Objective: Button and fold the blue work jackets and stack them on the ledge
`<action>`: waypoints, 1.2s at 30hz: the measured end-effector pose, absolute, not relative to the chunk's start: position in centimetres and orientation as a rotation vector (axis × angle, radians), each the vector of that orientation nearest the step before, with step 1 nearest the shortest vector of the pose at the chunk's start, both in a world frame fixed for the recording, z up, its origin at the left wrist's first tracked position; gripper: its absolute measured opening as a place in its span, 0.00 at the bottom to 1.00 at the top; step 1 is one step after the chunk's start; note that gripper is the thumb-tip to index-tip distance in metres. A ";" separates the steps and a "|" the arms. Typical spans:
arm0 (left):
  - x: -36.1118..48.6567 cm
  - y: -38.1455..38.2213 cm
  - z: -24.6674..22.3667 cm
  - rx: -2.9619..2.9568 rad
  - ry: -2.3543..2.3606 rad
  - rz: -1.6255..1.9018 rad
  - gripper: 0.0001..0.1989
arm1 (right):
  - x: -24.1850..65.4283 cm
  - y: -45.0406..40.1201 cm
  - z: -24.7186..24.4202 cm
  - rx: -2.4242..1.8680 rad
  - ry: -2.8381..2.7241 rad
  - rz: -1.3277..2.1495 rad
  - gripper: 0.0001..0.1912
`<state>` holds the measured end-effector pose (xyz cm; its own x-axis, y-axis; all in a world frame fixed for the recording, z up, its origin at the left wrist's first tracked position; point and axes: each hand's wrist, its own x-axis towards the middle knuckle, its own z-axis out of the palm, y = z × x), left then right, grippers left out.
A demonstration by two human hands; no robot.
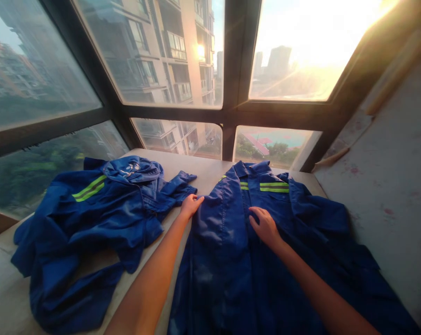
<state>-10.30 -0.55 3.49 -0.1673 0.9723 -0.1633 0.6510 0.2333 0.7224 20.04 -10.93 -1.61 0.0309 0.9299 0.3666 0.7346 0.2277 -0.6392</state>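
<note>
A dark blue work jacket with yellow-green and grey reflective stripes lies spread on the sill, collar toward the window. My left hand pinches its left edge near the shoulder, where a sleeve lies folded over the front. Over the middle of the jacket's front is my right hand, its thumb apart from slightly bent fingers and no cloth visibly gripped. Left of my arms a second blue work garment lies crumpled, with a matching stripe and a white print on a bunched part.
The pale sill runs below large windows with a dark frame. At the right stands a wall with flowered, peeling paper. Low sunlight glares through the upper right pane.
</note>
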 end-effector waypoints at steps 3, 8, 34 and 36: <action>-10.8 0.3 2.9 1.434 1.781 0.745 0.14 | 19.8 -4.5 -0.7 -1.648 -1.684 0.377 0.17; -10.6 1.0 2.5 1.338 1.620 0.814 0.14 | 18.3 6.0 0.1 -1.857 -1.543 0.470 0.21; -15.0 -10.8 4.2 1.524 1.809 0.783 0.22 | 16.1 -13.3 2.8 -1.507 -1.662 0.603 0.18; -15.7 -14.9 4.4 1.626 1.800 0.543 0.18 | 15.0 -20.5 2.8 -1.455 -1.749 0.681 0.13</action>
<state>-15.71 -14.87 4.40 -0.0259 0.9824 -0.1851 0.7160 0.1474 0.6824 14.98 -20.49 2.80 -0.0746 0.9751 0.2088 0.5771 0.2130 -0.7884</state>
